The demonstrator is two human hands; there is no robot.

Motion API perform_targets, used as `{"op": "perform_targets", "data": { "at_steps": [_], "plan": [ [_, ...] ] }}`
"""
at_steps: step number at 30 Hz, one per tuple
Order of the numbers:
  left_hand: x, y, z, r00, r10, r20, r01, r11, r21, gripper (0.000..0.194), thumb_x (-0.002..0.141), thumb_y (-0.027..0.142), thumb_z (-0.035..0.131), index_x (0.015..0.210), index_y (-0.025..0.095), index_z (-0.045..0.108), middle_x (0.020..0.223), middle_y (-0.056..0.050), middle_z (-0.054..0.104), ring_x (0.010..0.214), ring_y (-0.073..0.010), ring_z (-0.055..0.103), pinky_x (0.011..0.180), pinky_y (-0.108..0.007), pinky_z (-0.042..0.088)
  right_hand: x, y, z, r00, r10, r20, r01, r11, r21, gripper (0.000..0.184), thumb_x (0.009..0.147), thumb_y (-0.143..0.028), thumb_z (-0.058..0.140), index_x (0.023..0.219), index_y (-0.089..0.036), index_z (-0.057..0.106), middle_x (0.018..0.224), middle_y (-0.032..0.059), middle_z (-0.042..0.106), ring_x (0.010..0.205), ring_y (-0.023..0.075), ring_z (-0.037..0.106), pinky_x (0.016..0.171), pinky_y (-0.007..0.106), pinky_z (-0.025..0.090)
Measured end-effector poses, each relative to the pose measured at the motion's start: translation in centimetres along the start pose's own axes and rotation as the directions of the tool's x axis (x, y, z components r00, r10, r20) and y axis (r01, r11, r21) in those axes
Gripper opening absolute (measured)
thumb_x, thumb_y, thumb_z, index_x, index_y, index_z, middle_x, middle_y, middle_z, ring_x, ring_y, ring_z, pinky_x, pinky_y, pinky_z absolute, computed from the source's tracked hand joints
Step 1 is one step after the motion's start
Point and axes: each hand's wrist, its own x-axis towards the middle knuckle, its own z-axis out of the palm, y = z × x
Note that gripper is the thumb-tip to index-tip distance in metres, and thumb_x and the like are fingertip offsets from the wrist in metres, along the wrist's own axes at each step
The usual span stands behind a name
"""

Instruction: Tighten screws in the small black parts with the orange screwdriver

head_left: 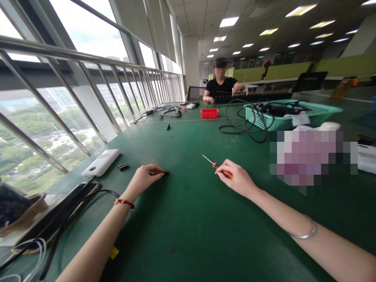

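- While the left fingers (157,170) pinch a small black part (166,172), the right fingers (223,166) grip a screwdriver (228,174).
- Its tip (202,155) is clear of the part.

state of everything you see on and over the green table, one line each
left hand: grip closed on a small black piece
right hand: grip closed on the screwdriver
orange-and-black-handled screwdriver: held, shaft exposed
white rectangular device: lying flat
small black block: lying loose
turquoise plastic basket: open, loaded
small red plastic bin: upright, contents unclear
long black cable: loosely looped
rectangular ceiling lights: lit
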Motion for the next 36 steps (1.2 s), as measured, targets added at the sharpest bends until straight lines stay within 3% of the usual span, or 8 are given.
{"op": "perform_targets", "data": {
  "at_steps": [7,10,15,24,30,36],
  "plan": [
    [1.4,4.5,4.1,0.985,0.151,0.085,-0.135,0.977,-0.164,0.022,0.072,0.037,0.059,0.079,0.018,0.07,0.082,-0.003,0.071,0.078,-0.0185,0.063,0.075,-0.029,0.048,-0.1,-0.5,0.0,1.0,0.006,-0.015,-0.006,1.0,-0.028,0.018,0.075,-0.028,0.054,0.092,-0.024,0.057,0.092,0.0014,0.054,0.069,0.0127,0.056,0.063,0.025,0.044],
    [2.2,6.8,6.5,0.978,0.205,0.026,-0.196,0.961,-0.193,0.017,0.072,0.03,0.06,0.079,0.018,0.07,0.081,-0.004,0.07,0.077,-0.0174,0.063,0.074,-0.028,0.048,-0.2,-0.7,0.0,0.999,-0.012,-0.053,0.01,0.999,-0.042,0.028,0.071,-0.024,0.054,0.099,-0.023,0.049,0.097,0.0022,0.054,0.067,0.0132,0.055,0.06,0.026,0.044],
    [2.9,9.1,9.0,0.954,0.291,-0.071,-0.298,0.941,-0.162,0.015,0.073,0.024,0.058,0.08,0.018,0.07,0.081,-0.004,0.067,0.075,-0.0159,0.061,0.071,-0.027,0.049,0.0,-0.4,0.1,0.996,-0.004,-0.09,0.005,1.0,0.005,0.02,0.075,-0.021,0.05,0.095,-0.023,0.048,0.098,0.0025,0.059,0.074,0.0153,0.058,0.065,0.027,0.046],
    [2.5,9.1,9.0,0.941,0.333,-0.065,-0.339,0.934,-0.112,0.018,0.072,0.017,0.058,0.085,0.022,0.07,0.083,0.0,0.065,0.08,-0.015,0.059,0.075,-0.026,0.048,-0.2,-1.0,-0.2,0.969,-0.07,-0.236,0.103,0.986,0.13,0.016,0.078,-0.021,0.052,0.094,-0.023,0.055,0.094,0.0033,0.064,0.08,0.0165,0.061,0.072,0.027,0.047],
    [2.6,9.0,9.1,0.937,0.347,-0.04,-0.349,0.923,-0.163,0.018,0.072,0.019,0.058,0.085,0.021,0.071,0.084,-0.001,0.066,0.078,-0.0142,0.059,0.076,-0.025,0.048,-1.1,-2.8,-0.8,0.875,-0.034,-0.483,0.136,0.975,0.177,0.008,0.08,-0.028,0.055,0.083,-0.022,0.051,0.071,-0.0011,0.06,0.055,0.0111,0.057,0.053,0.022,0.045],
    [2.6,8.9,9.3,0.934,0.35,-0.076,-0.358,0.922,-0.148,0.013,0.069,0.017,0.06,0.078,0.019,0.068,0.078,0.0,0.063,0.075,-0.0136,0.058,0.072,-0.025,0.048,-1.8,-4.0,-0.5,0.876,-0.172,-0.45,0.267,0.951,0.156,0.007,0.081,-0.026,0.054,0.082,-0.022,0.048,0.069,-0.002,0.057,0.051,0.0088,0.054,0.05,0.021,0.044]
  ]
}}
